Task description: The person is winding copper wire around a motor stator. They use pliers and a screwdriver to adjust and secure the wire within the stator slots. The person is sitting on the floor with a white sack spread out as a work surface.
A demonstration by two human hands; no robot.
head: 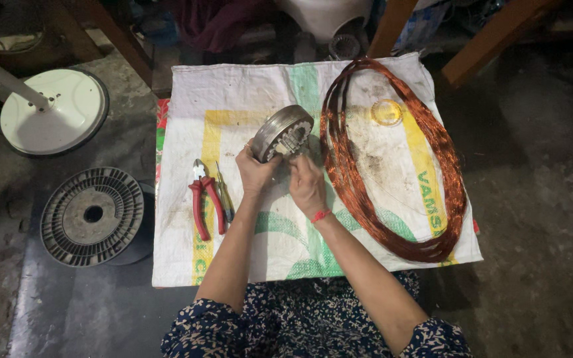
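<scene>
A round metal motor stator (282, 132) with slotted teeth is tilted on edge above a white woven sack (379, 219) spread over a low table. My left hand (255, 172) grips the stator's lower left rim. At the stator's lower right side, the fingers of my right hand (306, 183) pinch at the teeth; a red thread circles that wrist. A big loop of copper wire (392, 159) lies on the sack to the right, its upper end running close to the stator.
Red-handled pliers (203, 202) and a thin tool (225, 199) lie left of my hands. A small clear yellowish lid (386, 112) rests inside the wire loop. On the floor at left sit a grey spool (92, 215) and a white round fan base (54, 111).
</scene>
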